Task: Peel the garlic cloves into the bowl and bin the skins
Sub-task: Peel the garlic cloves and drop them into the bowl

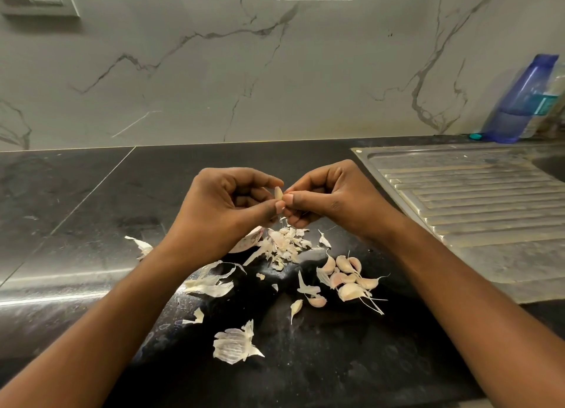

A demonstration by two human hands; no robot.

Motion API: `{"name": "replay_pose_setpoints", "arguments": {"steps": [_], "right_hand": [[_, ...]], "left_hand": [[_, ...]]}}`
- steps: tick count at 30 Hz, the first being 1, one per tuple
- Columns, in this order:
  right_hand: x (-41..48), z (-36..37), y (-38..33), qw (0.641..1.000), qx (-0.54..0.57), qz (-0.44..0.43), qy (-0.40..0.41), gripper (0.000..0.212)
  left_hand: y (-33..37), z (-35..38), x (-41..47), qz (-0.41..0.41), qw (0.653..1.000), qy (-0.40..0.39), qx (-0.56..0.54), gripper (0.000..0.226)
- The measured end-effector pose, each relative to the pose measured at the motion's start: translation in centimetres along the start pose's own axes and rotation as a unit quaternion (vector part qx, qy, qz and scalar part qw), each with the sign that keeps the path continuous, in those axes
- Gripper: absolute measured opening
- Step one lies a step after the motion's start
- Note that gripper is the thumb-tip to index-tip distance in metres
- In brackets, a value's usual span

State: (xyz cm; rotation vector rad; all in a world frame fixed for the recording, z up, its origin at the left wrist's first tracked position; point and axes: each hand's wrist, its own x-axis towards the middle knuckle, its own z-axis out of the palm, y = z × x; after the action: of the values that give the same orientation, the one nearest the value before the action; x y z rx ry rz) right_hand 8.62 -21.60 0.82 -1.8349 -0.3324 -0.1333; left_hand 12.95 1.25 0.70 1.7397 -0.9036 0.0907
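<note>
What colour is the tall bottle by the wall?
The tall plastic bottle is blue; head view.

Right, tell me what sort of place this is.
Probably a home kitchen: a dark stone counter with a ribbed steel drainboard set into it, a marble-look backsplash behind, and garlic cloves lying on the counter.

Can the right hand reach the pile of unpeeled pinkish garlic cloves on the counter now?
Probably yes: the pile of unpeeled pinkish garlic cloves lies uncovered on the black stone counter near the right hand. But that hand is busy pinching the small pale clove with the left hand.
</note>
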Motion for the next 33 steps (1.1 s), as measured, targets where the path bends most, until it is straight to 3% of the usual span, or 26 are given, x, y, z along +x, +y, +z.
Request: {"name": "replay_pose_setpoints", "arguments": {"steps": [18, 33], "right_hand": [[-0.05, -0.18, -0.11, 0.999, -0.025, -0.009, -0.023, 0.014], [0.12, 0.19, 0.21, 0.997, -0.06, -0.044, 0.03, 0.007]], "left_hand": [[0.35, -0.16, 0.0, -0.022, 0.999, -0.019, -0.046, 0.03], [0.58, 0.11, 0.06, -0.06, 0.993, -0.031, -0.102, 0.036]]}}
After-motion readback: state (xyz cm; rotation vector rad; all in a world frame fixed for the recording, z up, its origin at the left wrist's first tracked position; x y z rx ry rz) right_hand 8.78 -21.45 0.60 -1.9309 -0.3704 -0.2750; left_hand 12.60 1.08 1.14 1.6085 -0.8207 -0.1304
